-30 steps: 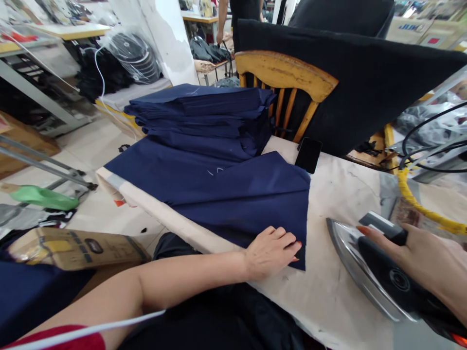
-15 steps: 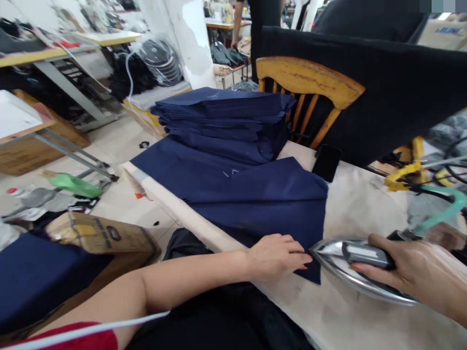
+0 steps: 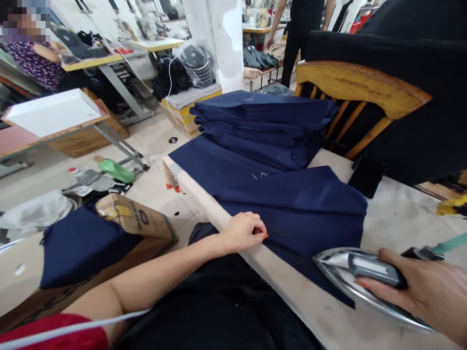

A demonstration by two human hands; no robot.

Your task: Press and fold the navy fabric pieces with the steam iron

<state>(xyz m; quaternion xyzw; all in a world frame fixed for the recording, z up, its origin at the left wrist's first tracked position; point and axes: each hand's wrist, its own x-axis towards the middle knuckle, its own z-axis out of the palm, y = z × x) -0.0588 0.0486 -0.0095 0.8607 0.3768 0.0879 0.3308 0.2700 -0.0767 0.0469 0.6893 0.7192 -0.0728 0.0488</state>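
My right hand [image 3: 419, 287] grips the dark handle of a silver iron [image 3: 343, 270]. The iron's pointed tip rests over the near right edge of a navy cloth panel [image 3: 292, 199], which lies spread on the pale board. My left hand [image 3: 243, 233] is at the board's near edge, beside the panel's border, with its fingers curled together; what they hold, if anything, is hidden. White chalk marks [image 3: 260, 175] show on the panel. Behind it rises a folded stack of navy cloth [image 3: 262, 114].
A black phone [image 3: 367, 176] lies on the board's far side, near a wooden chair [image 3: 361, 87]. A cardboard box [image 3: 153, 223] with navy cloth over it stands on the floor at left. A green hose [image 3: 452, 243] runs by the iron. Two other people are in the background.
My left hand has drawn back leftward from near the iron's tip to the board's edge, its fingers now curled. The iron now overlaps the panel's edge. The view has turned left.
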